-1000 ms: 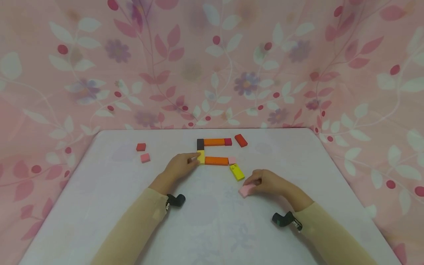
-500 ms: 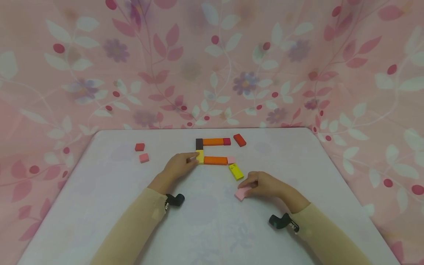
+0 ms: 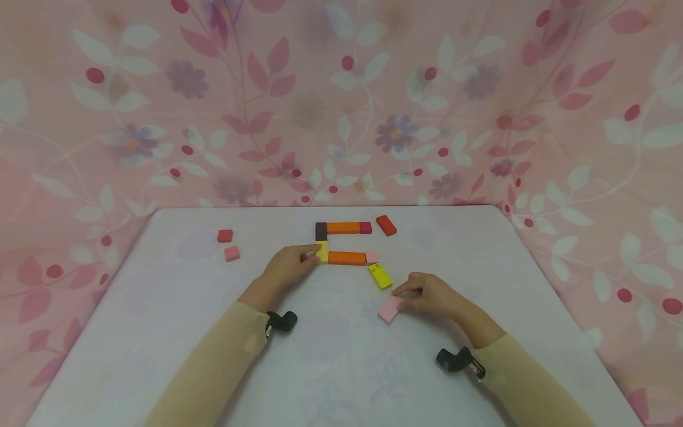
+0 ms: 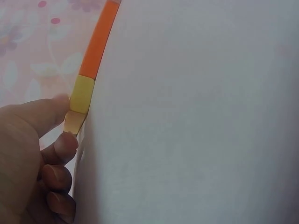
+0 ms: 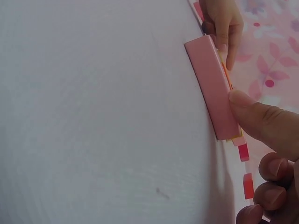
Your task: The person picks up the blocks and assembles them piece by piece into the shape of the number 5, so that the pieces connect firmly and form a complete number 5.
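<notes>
My left hand (image 3: 290,265) pinches the yellow block (image 3: 322,255) between thumb and index finger, its other fingers curled beneath in the left wrist view. That block touches a dark block (image 3: 321,232) behind it and an orange block (image 3: 347,258) on its right. My right hand (image 3: 434,296) is at a flat pink block (image 3: 389,310) lying slanted on the table. In the right wrist view the thumb (image 5: 268,122) meets that block's edge, while the other fingers stay bent and apart from it. A bright yellow block (image 3: 380,276) lies slanted just beyond.
The back row holds another orange block (image 3: 343,228) and a crimson block (image 3: 365,228). A small pale pink block (image 3: 372,257) ends the front row. A red block (image 3: 386,225) lies at the back right. A red block (image 3: 225,236) and a pink block (image 3: 232,254) lie at the left.
The right hand first brought the pink block slightly left and nearer. Since then its fingers have parted from the block and the hand has shifted slightly right. The left hand stays at the yellow block.
</notes>
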Demonstrator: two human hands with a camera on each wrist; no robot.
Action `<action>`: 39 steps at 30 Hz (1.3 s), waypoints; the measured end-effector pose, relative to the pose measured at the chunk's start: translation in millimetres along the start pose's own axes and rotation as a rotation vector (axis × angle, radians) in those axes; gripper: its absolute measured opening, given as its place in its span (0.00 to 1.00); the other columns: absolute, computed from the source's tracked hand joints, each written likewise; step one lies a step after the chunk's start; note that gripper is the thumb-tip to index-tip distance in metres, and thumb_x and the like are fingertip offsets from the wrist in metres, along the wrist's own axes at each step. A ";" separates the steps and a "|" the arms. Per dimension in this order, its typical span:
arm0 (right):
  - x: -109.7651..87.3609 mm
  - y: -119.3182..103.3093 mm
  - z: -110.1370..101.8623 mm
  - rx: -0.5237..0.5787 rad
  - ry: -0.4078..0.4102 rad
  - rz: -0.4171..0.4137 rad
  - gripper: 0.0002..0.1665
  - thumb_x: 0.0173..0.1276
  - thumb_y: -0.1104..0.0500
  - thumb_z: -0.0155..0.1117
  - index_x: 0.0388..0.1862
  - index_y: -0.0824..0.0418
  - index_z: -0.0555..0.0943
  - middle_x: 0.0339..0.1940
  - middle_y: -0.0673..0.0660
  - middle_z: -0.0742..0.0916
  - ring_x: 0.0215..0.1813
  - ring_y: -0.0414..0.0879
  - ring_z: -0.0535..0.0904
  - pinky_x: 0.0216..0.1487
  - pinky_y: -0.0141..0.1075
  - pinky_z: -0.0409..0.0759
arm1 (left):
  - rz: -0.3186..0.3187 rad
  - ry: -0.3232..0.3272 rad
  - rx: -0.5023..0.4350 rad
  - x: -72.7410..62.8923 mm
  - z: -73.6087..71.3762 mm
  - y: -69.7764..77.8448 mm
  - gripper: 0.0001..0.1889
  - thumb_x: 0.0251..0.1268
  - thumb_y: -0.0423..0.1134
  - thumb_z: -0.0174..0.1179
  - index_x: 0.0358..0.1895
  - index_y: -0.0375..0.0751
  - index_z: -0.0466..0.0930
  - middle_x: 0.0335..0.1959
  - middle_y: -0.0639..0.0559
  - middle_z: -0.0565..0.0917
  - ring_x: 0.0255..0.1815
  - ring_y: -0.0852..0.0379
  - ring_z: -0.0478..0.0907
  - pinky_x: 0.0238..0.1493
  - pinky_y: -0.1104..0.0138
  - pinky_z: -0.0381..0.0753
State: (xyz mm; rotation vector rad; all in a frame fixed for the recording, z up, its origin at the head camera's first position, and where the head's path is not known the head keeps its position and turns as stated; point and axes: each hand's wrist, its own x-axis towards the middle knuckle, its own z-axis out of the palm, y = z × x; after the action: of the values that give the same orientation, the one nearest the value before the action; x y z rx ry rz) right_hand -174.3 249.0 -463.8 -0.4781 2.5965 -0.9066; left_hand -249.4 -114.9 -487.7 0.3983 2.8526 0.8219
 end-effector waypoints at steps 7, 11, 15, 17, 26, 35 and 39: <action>3.7 -3.9 1.1 -0.009 0.005 -0.071 0.19 0.59 0.51 0.78 0.51 0.46 0.90 0.27 0.49 0.76 0.34 0.45 0.72 0.32 0.32 0.70 | -0.003 -0.007 -0.003 -1.3 -1.0 1.2 0.23 0.72 0.53 0.59 0.69 0.60 0.76 0.29 0.53 0.77 0.35 0.53 0.72 0.40 0.60 0.70; 4.3 -4.5 2.9 0.001 0.016 -0.082 0.18 0.60 0.54 0.77 0.51 0.46 0.89 0.27 0.48 0.76 0.34 0.45 0.72 0.32 0.32 0.69 | 0.010 -0.003 0.000 -1.4 -1.3 1.3 0.23 0.72 0.53 0.59 0.68 0.59 0.77 0.28 0.53 0.76 0.34 0.54 0.72 0.40 0.60 0.70; 2.3 -7.1 6.5 -0.005 0.008 -0.060 0.18 0.60 0.52 0.77 0.51 0.44 0.89 0.27 0.49 0.76 0.35 0.45 0.72 0.32 0.32 0.70 | 0.024 0.003 -0.001 -1.1 -0.8 1.0 0.23 0.72 0.53 0.59 0.68 0.59 0.78 0.28 0.54 0.76 0.33 0.54 0.71 0.40 0.61 0.70; 1.0 -9.1 8.3 -0.012 -0.002 -0.051 0.19 0.60 0.50 0.77 0.52 0.43 0.89 0.27 0.49 0.76 0.36 0.45 0.73 0.32 0.32 0.71 | 0.031 0.006 -0.004 -1.0 -0.5 0.7 0.22 0.72 0.53 0.59 0.67 0.58 0.78 0.27 0.54 0.76 0.33 0.55 0.71 0.40 0.61 0.70; 3.8 -10.1 11.7 -0.062 -0.013 -0.125 0.22 0.60 0.49 0.77 0.55 0.43 0.88 0.26 0.47 0.74 0.34 0.42 0.72 0.31 0.30 0.69 | 0.023 0.008 -0.011 -2.4 -1.2 0.8 0.22 0.72 0.53 0.59 0.67 0.58 0.78 0.29 0.53 0.78 0.35 0.54 0.72 0.43 0.59 0.72; 7.2 -11.4 11.1 -0.083 -0.019 -0.126 0.23 0.60 0.49 0.77 0.56 0.41 0.87 0.26 0.46 0.74 0.33 0.42 0.71 0.31 0.30 0.67 | 0.013 -0.003 -0.018 -2.5 -0.9 -0.4 0.23 0.73 0.52 0.59 0.68 0.58 0.77 0.29 0.53 0.77 0.34 0.54 0.72 0.41 0.60 0.70; 3.6 -18.0 11.7 -0.076 0.038 -0.110 0.21 0.60 0.49 0.77 0.53 0.44 0.89 0.25 0.47 0.74 0.32 0.43 0.71 0.29 0.31 0.67 | 0.006 -0.008 -0.014 -1.3 -1.5 -0.2 0.23 0.73 0.53 0.59 0.68 0.59 0.77 0.30 0.53 0.77 0.35 0.53 0.72 0.41 0.60 0.70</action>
State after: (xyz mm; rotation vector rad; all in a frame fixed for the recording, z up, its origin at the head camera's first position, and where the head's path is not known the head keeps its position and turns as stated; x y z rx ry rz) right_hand -168.9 228.0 -461.6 -0.6350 2.6695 -0.8624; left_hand -248.5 -116.2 -486.4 0.4078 2.8380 0.8390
